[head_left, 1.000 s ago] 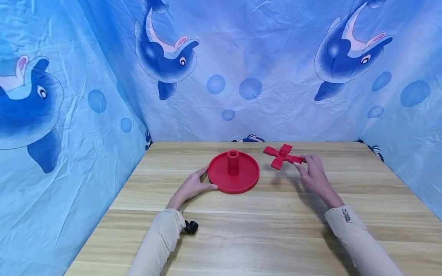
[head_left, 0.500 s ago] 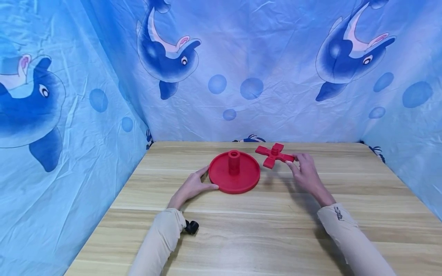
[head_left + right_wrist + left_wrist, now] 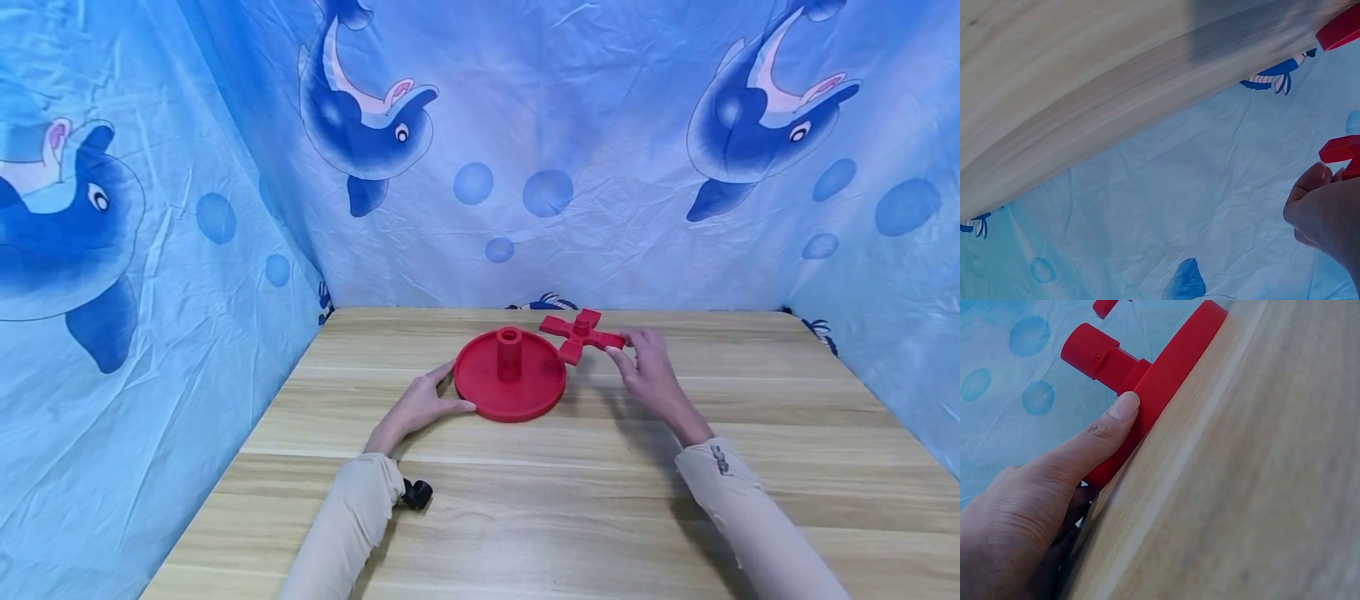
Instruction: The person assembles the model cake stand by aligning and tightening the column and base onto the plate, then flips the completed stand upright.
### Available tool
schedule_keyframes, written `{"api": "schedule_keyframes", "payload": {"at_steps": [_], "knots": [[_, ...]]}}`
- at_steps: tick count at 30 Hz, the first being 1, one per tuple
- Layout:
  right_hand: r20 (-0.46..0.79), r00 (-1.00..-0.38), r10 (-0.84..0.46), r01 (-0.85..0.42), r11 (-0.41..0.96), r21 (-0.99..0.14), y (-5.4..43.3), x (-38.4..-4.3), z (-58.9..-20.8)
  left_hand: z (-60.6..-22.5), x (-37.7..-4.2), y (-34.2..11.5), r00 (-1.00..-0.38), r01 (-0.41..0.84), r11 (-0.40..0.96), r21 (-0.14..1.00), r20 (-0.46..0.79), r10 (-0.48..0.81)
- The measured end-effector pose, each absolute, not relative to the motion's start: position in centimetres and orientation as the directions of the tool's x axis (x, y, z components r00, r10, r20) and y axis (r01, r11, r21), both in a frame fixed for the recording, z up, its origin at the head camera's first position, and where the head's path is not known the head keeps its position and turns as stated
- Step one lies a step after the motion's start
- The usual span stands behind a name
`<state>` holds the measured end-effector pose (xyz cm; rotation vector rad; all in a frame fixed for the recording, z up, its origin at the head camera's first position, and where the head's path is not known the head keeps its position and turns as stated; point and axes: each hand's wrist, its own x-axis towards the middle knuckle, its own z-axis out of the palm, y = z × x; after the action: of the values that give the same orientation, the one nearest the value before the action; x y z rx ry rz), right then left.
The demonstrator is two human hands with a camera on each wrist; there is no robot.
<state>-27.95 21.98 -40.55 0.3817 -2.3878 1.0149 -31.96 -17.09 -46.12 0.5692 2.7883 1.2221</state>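
A red round base [image 3: 480,385] with a raised rim lies on the wooden table. From its middle rises a hollow post [image 3: 509,358], marked with a number in the left wrist view. My left hand [image 3: 417,408] holds the base's near-left rim, thumb [image 3: 1124,407] along the front and fingers round the left side, mostly hidden. A red four-armed cross piece [image 3: 581,331] with a short round peg on top is held level above the table, overlapping the base's right rim in the head view. My right hand [image 3: 649,373] pinches its right arm between thumb and fingers.
The wooden table [image 3: 525,508] runs back to a blue curtain [image 3: 600,242] printed with dolphins, which also hangs at both sides. A small black device [image 3: 417,495] sits at the left wrist, by the cuff.
My right hand has carried the cross piece leftward, from beside the base to over its right rim. My left hand and the base stay in place.
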Motion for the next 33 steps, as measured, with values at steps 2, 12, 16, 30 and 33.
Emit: {"api": "schedule_keyframes", "payload": {"at_steps": [2, 12, 16, 30, 33], "knots": [[0.542, -0.839, -0.053, -0.428, 0.681, -0.595, 21.7, -28.0, -40.4, -46.1, -32.0, -17.1, -0.932, 0.312, 0.619, 0.721, 0.104, 0.348], [0.562, -0.823, -0.087, -0.477, 0.643, -0.599, 20.2, -28.5, -40.1, -46.1, -32.1, -17.1, -0.93, 0.313, 0.622, 0.718, 0.1, 0.353], [0.57, -0.816, -0.096, -0.496, 0.622, -0.606, 19.5, -28.6, -39.9, -46.2, -32.1, -17.1, -0.93, 0.314, 0.621, 0.718, 0.101, 0.353], [0.572, -0.816, -0.078, -0.531, 0.489, -0.691, 17.1, -28.6, -38.9, -46.2, -32.1, -17.2, -0.931, 0.311, 0.622, 0.719, 0.099, 0.351], [0.544, -0.837, -0.066, -0.513, 0.442, -0.736, 16.6, -28.5, -38.9, -46.2, -32.1, -17.2, -0.931, 0.313, 0.622, 0.718, 0.101, 0.352]]}}
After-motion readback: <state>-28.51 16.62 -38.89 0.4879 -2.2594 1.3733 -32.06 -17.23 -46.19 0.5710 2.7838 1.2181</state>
